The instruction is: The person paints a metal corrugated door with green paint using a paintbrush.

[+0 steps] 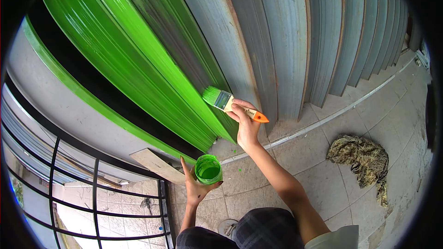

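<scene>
My right hand (245,122) grips the pale wooden handle of a paintbrush (224,100), whose orange tip points to the lower right. The bristles are covered in green paint and lie against the folding metal door (184,71), near its lower part. My left hand (196,189) is wrapped around a small open tub of green paint (208,169), with paint smeared over its rim and side. Glossy green covers the door's left panels, one fold beside the brush shows streaky, thin green, and the panels to the right are bare grey with rusty edges.
A crumpled, patterned cloth (360,163) lies on the tiled floor (304,186) to the right. A metal floor track (332,120) runs below the door. At the lower left stand a black barred gate (96,189) and a flat board (158,165). Green drips spot the floor.
</scene>
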Demonstrator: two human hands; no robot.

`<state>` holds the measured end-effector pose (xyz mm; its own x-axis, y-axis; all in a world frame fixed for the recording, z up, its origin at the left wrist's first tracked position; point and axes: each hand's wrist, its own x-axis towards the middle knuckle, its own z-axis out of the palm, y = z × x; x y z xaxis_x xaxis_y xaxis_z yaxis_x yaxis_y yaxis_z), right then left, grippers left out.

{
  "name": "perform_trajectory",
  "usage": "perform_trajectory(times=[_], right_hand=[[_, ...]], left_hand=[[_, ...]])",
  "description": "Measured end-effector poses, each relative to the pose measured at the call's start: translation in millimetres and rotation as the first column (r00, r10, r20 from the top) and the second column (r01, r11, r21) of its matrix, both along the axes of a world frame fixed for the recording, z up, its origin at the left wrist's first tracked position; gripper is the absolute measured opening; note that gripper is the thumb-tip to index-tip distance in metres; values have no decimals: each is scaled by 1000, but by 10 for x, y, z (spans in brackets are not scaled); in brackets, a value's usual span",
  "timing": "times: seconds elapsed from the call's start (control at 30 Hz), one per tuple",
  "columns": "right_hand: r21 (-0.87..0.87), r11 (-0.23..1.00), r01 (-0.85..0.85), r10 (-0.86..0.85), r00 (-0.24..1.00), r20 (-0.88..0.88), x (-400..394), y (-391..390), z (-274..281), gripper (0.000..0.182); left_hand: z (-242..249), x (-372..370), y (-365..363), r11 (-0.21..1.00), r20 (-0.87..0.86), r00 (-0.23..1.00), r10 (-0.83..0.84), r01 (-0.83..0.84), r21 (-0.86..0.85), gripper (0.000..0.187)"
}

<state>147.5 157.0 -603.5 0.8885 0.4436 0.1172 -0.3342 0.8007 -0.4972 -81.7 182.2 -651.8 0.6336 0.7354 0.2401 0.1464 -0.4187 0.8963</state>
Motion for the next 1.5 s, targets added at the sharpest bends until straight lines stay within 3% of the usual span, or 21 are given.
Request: perform_trajectory(times=[0.17,0.3,0.5,0.57,0.67,0.8,0.97,1.0,1.07,1.13,1.3,1.37,1.47,1.5], right_hand=[[-222,975,6,-23,997,-74,-42,-29,-1050,12],[-341,940,-6,-43,990,-136,-72,-87,-1176,11],[88,996,27,-26,1000,-7,-19,66,344,12],[200,979,39,-45,999,24,-1,48,604,13],[133,991,-3,3,1000,3,-39,132,304,14],[-89,995,40,-41,999,-3,-184,52,-771,13],[-463,886,42,-107,988,-115,-202,-95,-1474,9],[-353,934,48,-121,975,-187,-174,-82,-1235,8],[-193,980,57,-83,988,-128,-61,46,-770,7],[-116,993,-11,5,999,-54,24,129,-310,11],[200,979,39,-40,999,3,35,-74,660,13],[182,983,14,-6,999,-42,49,4,629,15],[60,998,15,-10,996,-87,124,243,-57,16],[-58,998,5,-12,993,-117,89,149,-237,14]], left_hand=[[-5,-7,-10,999,-3,1000,-17,17,-34,142],[-57,-29,27,998,-24,999,-21,19,-54,142],[-49,-25,22,998,-17,1000,-12,11,-66,142],[-29,-22,-1,998,-15,1000,-6,5,-64,141],[-18,-26,-3,996,-19,1000,-15,13,-91,141],[-5,-40,-22,998,-55,998,-15,12,-54,141],[17,2,-37,1000,-60,998,-8,7,-28,142],[1,10,-13,998,-45,999,-18,15,-53,142],[-62,-30,7,993,-24,999,-28,25,-112,142],[-40,-23,-11,997,-43,999,-30,27,-69,142],[-50,-20,18,997,-26,999,-23,22,-68,141],[-59,-20,20,997,-25,1000,-15,13,-81,141],[-14,-5,12,999,-26,999,-24,23,-40,141],[-19,-2,44,998,-12,1000,-27,26,-54,141]])
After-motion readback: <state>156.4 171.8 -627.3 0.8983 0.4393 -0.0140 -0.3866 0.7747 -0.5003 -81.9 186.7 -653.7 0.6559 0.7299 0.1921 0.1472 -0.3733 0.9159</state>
